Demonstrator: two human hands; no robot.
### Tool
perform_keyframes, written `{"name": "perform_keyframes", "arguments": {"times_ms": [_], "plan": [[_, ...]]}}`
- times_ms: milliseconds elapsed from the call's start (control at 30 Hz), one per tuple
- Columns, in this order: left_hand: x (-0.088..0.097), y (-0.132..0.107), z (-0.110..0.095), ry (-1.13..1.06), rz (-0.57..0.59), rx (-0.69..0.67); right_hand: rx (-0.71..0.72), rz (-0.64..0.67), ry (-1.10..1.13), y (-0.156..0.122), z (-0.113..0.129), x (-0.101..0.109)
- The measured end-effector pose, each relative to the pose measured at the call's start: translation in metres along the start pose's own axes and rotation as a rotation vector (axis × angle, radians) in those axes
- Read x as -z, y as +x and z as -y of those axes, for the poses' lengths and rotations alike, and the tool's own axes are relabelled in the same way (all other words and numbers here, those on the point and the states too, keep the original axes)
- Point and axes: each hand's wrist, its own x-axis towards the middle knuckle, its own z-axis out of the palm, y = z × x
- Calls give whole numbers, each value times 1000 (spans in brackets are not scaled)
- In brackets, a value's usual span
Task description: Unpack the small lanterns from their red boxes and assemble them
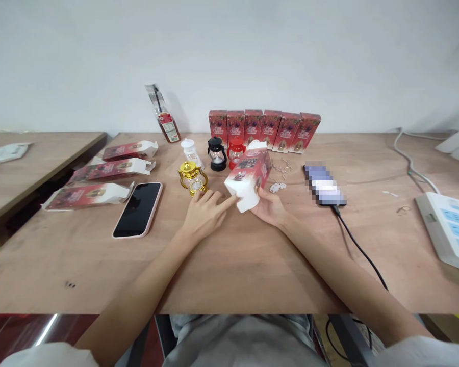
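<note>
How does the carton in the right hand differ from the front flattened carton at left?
The held carton is opened into a box shape; the flattened carton is collapsed. The held carton is tilted in the right hand; the flattened carton lies on the table. Both have red printed faces and white flaps.

Pale wall [252,61] behind wooden table [233,275]; reddish floor [19,334].

My bare left hand [203,213], palm down, index finger extended rightward; my bare right hand [270,207], curled in a grip, thumb uppermost; bare forearms [149,285] converging from pale fabric sleeves [49,356].
</note>
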Motion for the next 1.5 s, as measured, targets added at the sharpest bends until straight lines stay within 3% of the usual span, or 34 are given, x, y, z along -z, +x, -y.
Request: {"name": "perform_keyframes", "arguments": {"times_ms": [233,433,567,733,833,967,1133,1200,1267,1367,1500], "plan": [[2,1,2,9,-112,-26,21,-12,6,0,0,0],[-1,-2,6,-5,-104,33,61,-67,53,1,2,0],[-6,-4,4,-101,-120,154,62,-91,119,1,3,1],[-6,-6,0,-345,-209,414,78,-101,153,0,6,1],[3,-4,-3,-452,-309,432,51,-87,134,-1,5,0],[23,7,-5,-573,-397,458,39,-48,23,-2,-1,-3],[42,19,-15,-850,-121,465,4,-3,-80,-3,-5,-5],[43,20,-23,-860,-101,521,13,26,-129,-3,-5,-4],[39,19,-31,-811,-156,618,37,81,-222,-4,-5,-4],[30,19,-38,-806,-167,718,159,166,-512,-9,-8,-13],[28,20,-41,-1078,-142,796,430,159,-1047,-18,-20,-31]]}}
